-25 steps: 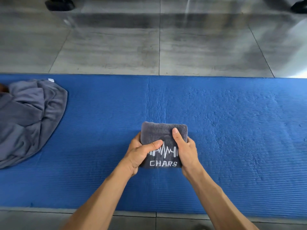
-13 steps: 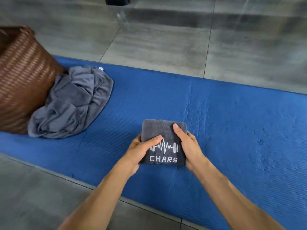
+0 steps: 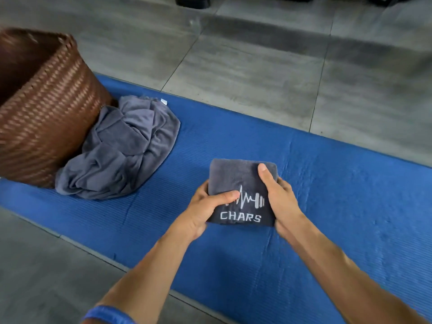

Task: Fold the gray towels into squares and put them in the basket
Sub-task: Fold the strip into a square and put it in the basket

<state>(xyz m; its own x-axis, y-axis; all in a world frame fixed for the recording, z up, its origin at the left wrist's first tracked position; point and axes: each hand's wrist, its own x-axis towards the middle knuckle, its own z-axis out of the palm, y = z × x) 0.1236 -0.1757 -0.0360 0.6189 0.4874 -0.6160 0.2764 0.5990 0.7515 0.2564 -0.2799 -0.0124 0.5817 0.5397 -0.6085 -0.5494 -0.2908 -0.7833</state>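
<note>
A gray towel folded into a square (image 3: pixel 236 175), printed with a white logo and "CHARS", is held between both hands just above the blue mat (image 3: pixel 327 195). My left hand (image 3: pixel 205 206) grips its left edge, thumb across the top. My right hand (image 3: pixel 278 195) grips its right edge, thumb lying on the towel. A crumpled pile of gray towels (image 3: pixel 121 150) lies on the mat to the left, against a brown woven basket (image 3: pixel 44 118) at the far left. The inside of the basket is dark and hard to make out.
The blue mat runs diagonally over a gray tiled floor (image 3: pixel 245 73). Dark objects (image 3: pixel 191 0) stand at the top edge of the view. A blue band (image 3: pixel 105 315) shows on my left arm at the bottom.
The view has swung left, bringing the basket and the towel pile fully into sight. Both hands keep their hold on the folded towel, which has shifted little relative to them.
</note>
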